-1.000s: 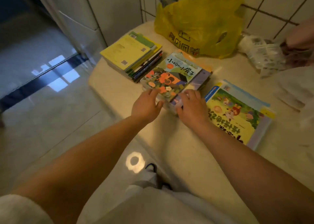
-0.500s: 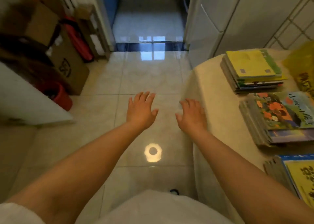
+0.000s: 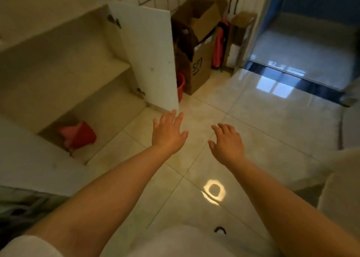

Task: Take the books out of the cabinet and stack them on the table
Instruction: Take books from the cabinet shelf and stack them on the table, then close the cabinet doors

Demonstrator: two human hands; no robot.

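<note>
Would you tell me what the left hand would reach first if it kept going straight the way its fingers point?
Probably the lower corner of the open white cabinet door: the left hand has its fingers spread, aimed up and slightly right, fingertips just short of that corner in the picture. Depth is unclear, so it might pass above the tiled floor instead.

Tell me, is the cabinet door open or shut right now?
Open. The white cabinet door stands swung out from the cabinet, showing its hinges and shelves.

L hand (image 3: 168, 135), R hand (image 3: 228, 143) empty, cabinet (image 3: 81, 65) open
</note>
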